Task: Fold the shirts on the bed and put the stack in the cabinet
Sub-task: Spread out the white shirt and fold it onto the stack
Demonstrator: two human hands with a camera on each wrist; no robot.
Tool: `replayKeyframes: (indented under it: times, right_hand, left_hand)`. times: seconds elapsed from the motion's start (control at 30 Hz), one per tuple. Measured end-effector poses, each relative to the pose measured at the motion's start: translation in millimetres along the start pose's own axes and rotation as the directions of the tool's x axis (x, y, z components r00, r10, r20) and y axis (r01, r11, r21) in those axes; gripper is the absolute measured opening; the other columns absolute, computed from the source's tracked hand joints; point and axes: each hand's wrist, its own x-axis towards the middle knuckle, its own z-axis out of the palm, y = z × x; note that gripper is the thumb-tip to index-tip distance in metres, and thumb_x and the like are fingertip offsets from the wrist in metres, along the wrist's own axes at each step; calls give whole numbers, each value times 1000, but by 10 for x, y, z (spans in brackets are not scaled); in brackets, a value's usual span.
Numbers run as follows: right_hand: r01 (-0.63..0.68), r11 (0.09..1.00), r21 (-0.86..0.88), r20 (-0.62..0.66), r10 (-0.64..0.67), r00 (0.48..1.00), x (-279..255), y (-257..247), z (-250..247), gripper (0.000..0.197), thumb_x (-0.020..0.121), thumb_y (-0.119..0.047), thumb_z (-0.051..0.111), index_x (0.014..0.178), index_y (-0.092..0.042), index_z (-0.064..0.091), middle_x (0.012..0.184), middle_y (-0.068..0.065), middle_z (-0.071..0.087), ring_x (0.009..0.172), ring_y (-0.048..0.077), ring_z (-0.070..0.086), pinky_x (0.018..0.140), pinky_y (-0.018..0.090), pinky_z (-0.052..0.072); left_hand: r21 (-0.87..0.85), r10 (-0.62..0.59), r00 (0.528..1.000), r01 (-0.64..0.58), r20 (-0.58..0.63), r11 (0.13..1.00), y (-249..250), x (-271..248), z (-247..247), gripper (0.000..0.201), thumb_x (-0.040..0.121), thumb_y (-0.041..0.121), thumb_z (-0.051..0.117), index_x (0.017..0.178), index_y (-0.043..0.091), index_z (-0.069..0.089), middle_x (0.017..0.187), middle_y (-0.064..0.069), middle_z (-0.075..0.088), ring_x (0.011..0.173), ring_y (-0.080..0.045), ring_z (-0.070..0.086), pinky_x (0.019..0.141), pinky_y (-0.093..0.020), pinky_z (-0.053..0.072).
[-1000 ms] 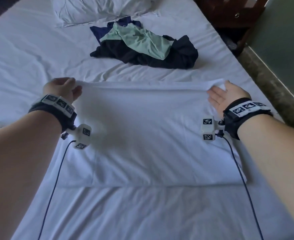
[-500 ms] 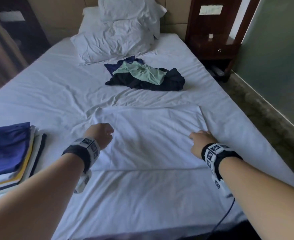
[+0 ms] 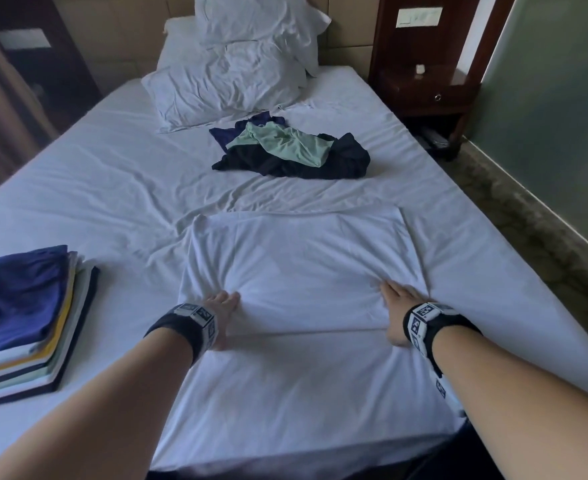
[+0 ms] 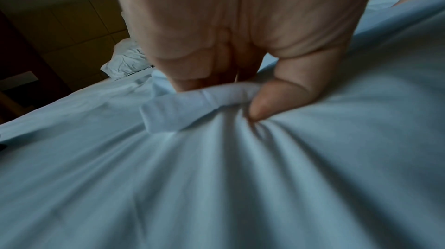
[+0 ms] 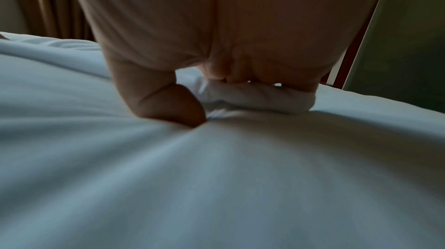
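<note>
Both hands pinch the near part of a white cotton shirt (image 3: pixel 299 268) spread flat on the white-sheeted bed (image 3: pixel 112 174).

The left hand (image 3: pixel 221 306) and right hand (image 3: pixel 398 303) each grip a bunched fold of the shirt between thumb and curled fingers. A folded stack of shirts, blue on top (image 3: pixel 22 317), sits at the left; a crumpled pile of dark and pale green shirts (image 3: pixel 292 150) lies farther up, near the white pillows (image 3: pixel 230 77).

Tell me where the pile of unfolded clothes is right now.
In the head view, the unfolded clothes lie mid-bed toward the far end, just in front of the pillows, beyond the white shirt and left of the nightstand.
</note>
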Motion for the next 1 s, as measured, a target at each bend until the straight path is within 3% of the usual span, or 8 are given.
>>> replayKeyframes:
  times: [0.17,0.23,0.37,0.47,0.6,0.73,0.9,1.0]
  right_hand:
    - [62,998,32,-37,-61,997,62,12,-89,71,92,-7,52,156,-18,24,164,-1,25,149,22,28,121,28,24]
    - [27,997,79,-36,-24,999,95,53,-88,68,94,-6,49,156,-24,28,160,-3,33,143,21,39,115,26,34]
    - [-62,981,183,-3,64,998,198,112,-125,62,94,-12,44,149,-40,39,139,4,56,110,24,61,81,25,49]
    - [-64,978,199,0,65,998,300,115,-172,47,97,-17,43,141,-34,49,132,7,60,112,27,60,83,28,48]
    - [-11,973,230,-13,15,1000,461,217,-131,33,87,-25,45,112,-45,55,118,1,66,99,24,62,84,32,52]
    - [-5,961,278,-28,13,1000,455,237,-151,42,91,-13,47,120,-39,62,111,-3,65,93,19,58,70,26,43]
    - [-98,949,299,-111,137,984,199,162,-320,18,92,-10,42,86,-26,47,88,2,54,83,28,57,62,30,40]
    - [-142,911,388,-245,251,937,-21,150,-577,20,95,-17,44,108,-20,59,105,7,52,88,33,58,72,33,46]
  left_hand:
    - [-79,13,999,-16,-33,997,-159,27,-44,79,99,11,48,163,37,9,170,9,13,153,-21,26,124,-34,22]
    - [-112,4,999,-9,-46,994,-197,51,-42,74,101,7,38,162,41,11,169,12,15,154,-20,25,124,-34,21]
    - [-107,-14,998,7,-67,994,-182,113,-78,56,108,21,39,161,34,25,165,5,31,151,-21,32,123,-33,22]
    - [-53,-10,997,6,-73,999,-160,160,-129,49,108,34,43,156,28,39,155,-5,48,142,-27,45,117,-37,33]
    - [-47,-6,1000,6,-8,999,-198,227,-212,55,106,52,42,158,40,29,162,-4,38,148,-25,36,119,-30,28]
    - [-138,-27,999,32,39,990,-299,191,-247,55,104,52,46,156,41,35,161,-3,40,146,-23,41,116,-28,30]
    - [-238,-131,981,94,-145,967,-390,-132,-259,60,94,9,46,137,50,57,137,6,61,117,-20,62,96,-30,52]
    - [-268,-216,938,142,-271,953,-412,-429,-475,42,95,8,43,115,35,68,115,4,67,93,-19,59,78,-29,49]
